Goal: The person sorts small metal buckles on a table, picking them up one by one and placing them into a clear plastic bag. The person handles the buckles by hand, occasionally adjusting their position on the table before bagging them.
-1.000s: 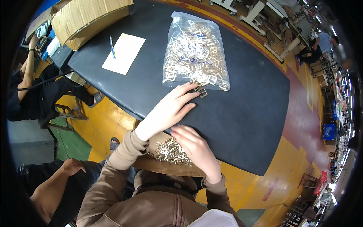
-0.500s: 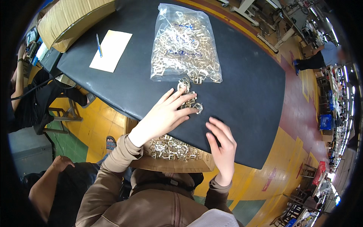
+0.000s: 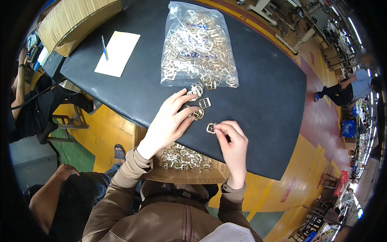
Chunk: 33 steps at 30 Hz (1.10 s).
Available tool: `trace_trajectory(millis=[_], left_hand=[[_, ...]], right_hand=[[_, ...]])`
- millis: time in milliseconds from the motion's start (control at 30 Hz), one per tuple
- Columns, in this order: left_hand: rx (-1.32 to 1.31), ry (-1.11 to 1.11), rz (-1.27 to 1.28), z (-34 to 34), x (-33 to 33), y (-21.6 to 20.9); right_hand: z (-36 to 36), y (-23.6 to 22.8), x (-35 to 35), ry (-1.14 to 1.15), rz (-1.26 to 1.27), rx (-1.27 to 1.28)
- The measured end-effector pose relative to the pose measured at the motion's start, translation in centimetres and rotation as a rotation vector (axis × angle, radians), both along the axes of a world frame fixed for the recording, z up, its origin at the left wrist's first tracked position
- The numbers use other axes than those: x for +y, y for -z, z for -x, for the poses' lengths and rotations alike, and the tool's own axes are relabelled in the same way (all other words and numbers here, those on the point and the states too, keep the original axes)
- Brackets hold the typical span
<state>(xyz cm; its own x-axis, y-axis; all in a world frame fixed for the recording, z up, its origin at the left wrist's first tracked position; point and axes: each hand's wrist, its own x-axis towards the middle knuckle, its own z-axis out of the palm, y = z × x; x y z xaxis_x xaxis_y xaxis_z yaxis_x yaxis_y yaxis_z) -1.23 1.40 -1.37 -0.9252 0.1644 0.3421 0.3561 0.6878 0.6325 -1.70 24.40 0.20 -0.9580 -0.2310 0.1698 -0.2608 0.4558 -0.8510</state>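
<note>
- Left hand (image 3: 169, 123): palm down on the dark padded tabletop (image 3: 266, 88), fingers spread wide over a few loose gold-coloured metal buckles (image 3: 198, 114); fingertips touch them, none is clasped.
- Right hand (image 3: 231, 141): thumb and forefinger pinched narrowly on a single square gold-coloured buckle (image 3: 211, 128), which lies on the tabletop just at 4 o'clock of the loose ones.
- Clear plastic bag of buckles (image 3: 197, 46): at 12 o'clock of the hands, its open end just beside the loose buckles.
- Shallow brown cardboard tray of buckles (image 3: 183, 161): below the near table edge, at 6 o'clock of the left hand, against the person's lap.
- Open room: bare tabletop runs from the right hand toward 2 and 3 o'clock as far as the curved far edge; the near edge passes close under both wrists.
- White paper sheet with blue pen (image 3: 117, 52) and large cardboard box (image 3: 76, 22): at 10 o'clock, well apart from the hands.
- Change from half a second earlier: the right hand then lay flat with fingers spread; it has since closed on the single buckle. The left hand stays over the loose buckles.
</note>
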Motion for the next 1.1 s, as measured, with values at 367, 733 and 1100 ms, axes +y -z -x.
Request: trace_trajectory(millis=[367, 733, 1100], left_hand=[[0.015, 0.04, 0.115, -0.3, 0.5, -0.4], [-0.025, 0.131, 0.057, -0.1, 0.0, -0.7], [-0.09, -0.053, -0.37, 0.1, -1.1, -0.2]], right_hand=[[-0.5, -0.4, 0.6, 0.101, -0.002, 0.022], [-0.6, -0.2, -1.2, -0.062, -0.063, 0.03], [-0.5, -0.4, -3.0, -0.235, -0.216, 0.175]])
